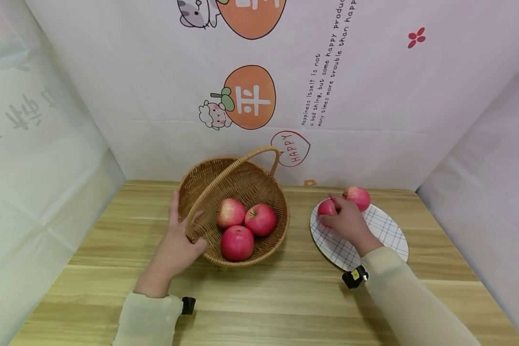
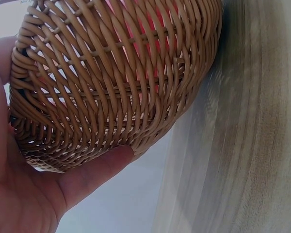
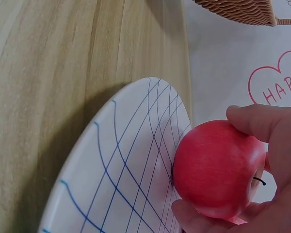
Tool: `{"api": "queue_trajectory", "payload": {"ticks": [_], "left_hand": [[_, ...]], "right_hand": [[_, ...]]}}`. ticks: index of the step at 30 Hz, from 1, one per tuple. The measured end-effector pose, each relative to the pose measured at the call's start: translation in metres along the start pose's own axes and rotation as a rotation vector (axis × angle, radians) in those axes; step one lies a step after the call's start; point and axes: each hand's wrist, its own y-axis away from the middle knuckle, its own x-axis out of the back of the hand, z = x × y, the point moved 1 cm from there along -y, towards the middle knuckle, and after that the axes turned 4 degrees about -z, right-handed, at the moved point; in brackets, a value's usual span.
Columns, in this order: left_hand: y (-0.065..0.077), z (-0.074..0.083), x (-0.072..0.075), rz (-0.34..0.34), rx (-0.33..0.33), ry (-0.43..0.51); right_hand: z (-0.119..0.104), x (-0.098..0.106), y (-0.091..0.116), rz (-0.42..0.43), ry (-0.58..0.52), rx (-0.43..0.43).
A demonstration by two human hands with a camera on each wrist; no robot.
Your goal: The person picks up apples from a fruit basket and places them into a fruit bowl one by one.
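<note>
Wicker basket (image 1: 253, 185) gripped on the left, red apple (image 1: 326, 212) pinched on the right

Left hand (image 1: 176, 246) at eight o'clock of the head view, curled round the basket rim between its eight and nine o'clock, close by one foot of the handle (image 1: 242, 160). Inside, toward five o'clock, three apples (image 1: 238, 244) bunched together.

At four o'clock of the same view, blue-lined white plate (image 1: 387, 233) on the wood-grain tabletop (image 1: 264, 300). At the plate's ten o'clock, red apple clasped between thumb and fingers of the right hand (image 1: 350, 222); at twelve, loose apple (image 1: 359, 198) by the rim, just beyond the hand. Resting on the plate or slightly raised, for the clasped apple: cannot tell.

Likely troubles: a slip of the clasped apple, from too shallow a pinch on smooth skin; a roll of the loose apple off the plate, from a brush of the knuckles; a tumble among the basketed fruit, from a one-sided pull on the rim.

Only in the left wrist view: a digit laid along the outer weave, with red glimpsed through the gaps. Only in the right: dark stem (image 3: 261, 181) at three o'clock on the clasped apple, facing the palm. Only from the head: all three basketed apples, countable.
</note>
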Motion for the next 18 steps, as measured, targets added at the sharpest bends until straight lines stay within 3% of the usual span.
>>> {"api": "queue_trajectory", "payload": {"ticks": [18], "left_hand": [[-0.0003, -0.0002, -0.0008, -0.004, -0.01, -0.014]], "right_hand": [[-0.0012, 0.0011, -0.0054, -0.027, 0.007, -0.023]]}}
